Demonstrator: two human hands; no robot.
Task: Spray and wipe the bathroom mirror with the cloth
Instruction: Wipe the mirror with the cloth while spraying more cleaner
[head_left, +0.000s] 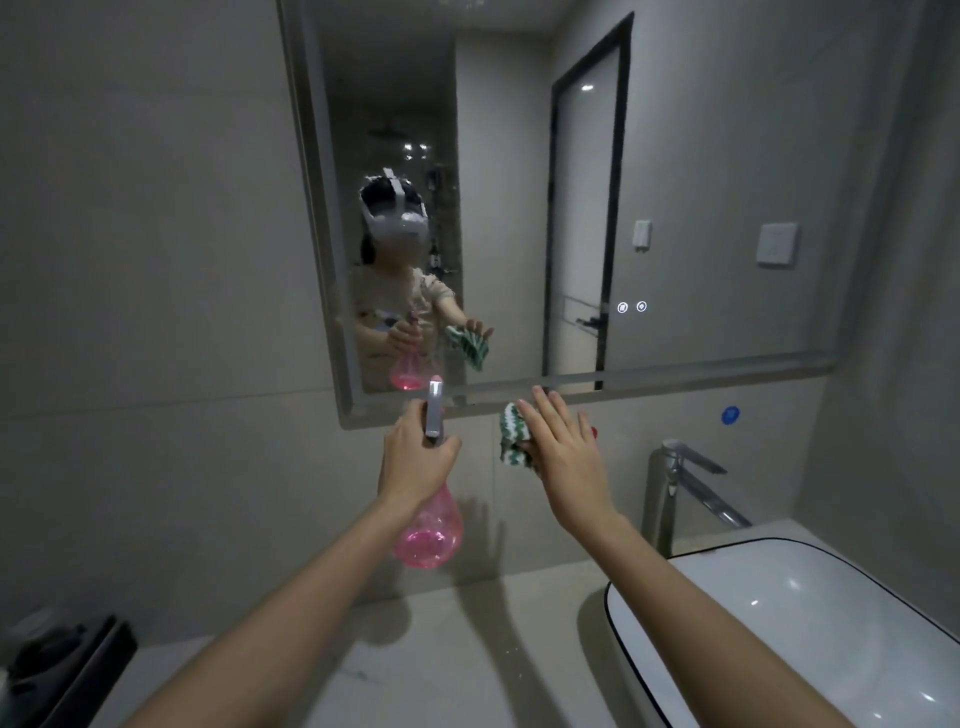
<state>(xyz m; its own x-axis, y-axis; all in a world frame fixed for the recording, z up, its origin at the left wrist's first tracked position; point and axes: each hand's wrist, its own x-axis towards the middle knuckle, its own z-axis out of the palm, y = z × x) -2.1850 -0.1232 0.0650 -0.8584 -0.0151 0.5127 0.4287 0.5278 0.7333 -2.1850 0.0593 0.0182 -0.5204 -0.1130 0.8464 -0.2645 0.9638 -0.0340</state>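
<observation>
Hands raised below the mirror (675, 182).
Left hand (415, 462) grasps the pink spray bottle (431, 530); right hand (563, 452), fingers straight, presses the cloth (511, 434) beneath its palm.

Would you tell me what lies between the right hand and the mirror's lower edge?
In the head view, the green-and-white cloth sits under the right hand, at the mirror's lower frame.

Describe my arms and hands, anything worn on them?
Both forearms are bare up to the frame edge: no sleeves, watch, bracelets or gloves. The left hand and right hand show no rings. In the mirror reflection, a short-sleeved light patterned top is visible.
</observation>
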